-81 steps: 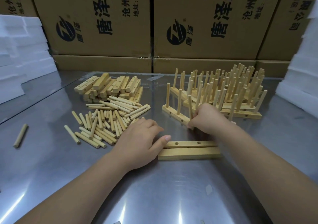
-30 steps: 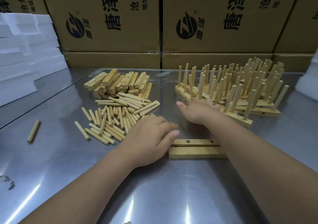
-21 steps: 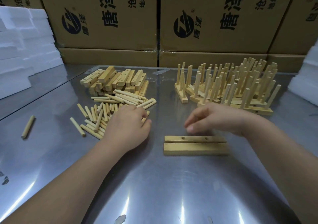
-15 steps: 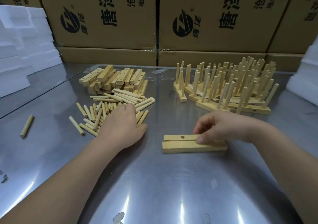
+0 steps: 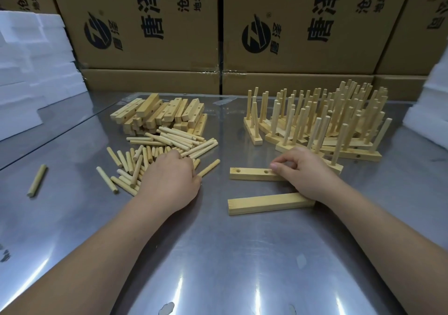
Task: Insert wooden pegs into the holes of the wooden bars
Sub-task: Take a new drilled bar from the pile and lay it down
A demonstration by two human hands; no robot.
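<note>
Two bare wooden bars lie on the steel table before me. The far bar (image 5: 252, 173) shows two holes on top, and my right hand (image 5: 305, 171) grips its right end with curled fingers. The near bar (image 5: 266, 203) lies a hand's width closer, its right end under my right wrist. My left hand (image 5: 169, 179) rests palm down on the loose pegs (image 5: 150, 154), fingers curled over them; whether it holds one is hidden. A stack of empty bars (image 5: 160, 114) sits behind the pegs. Finished bars with upright pegs (image 5: 322, 125) crowd the right rear.
Large cardboard boxes (image 5: 150, 24) wall off the back of the table. White foam blocks stand at the left (image 5: 31, 72) and at the right edge (image 5: 431, 106). One stray peg (image 5: 36, 180) lies alone at the left.
My right hand has slid the far bar away from the near one, opening a gap between them. My left hand stays on the peg pile.
</note>
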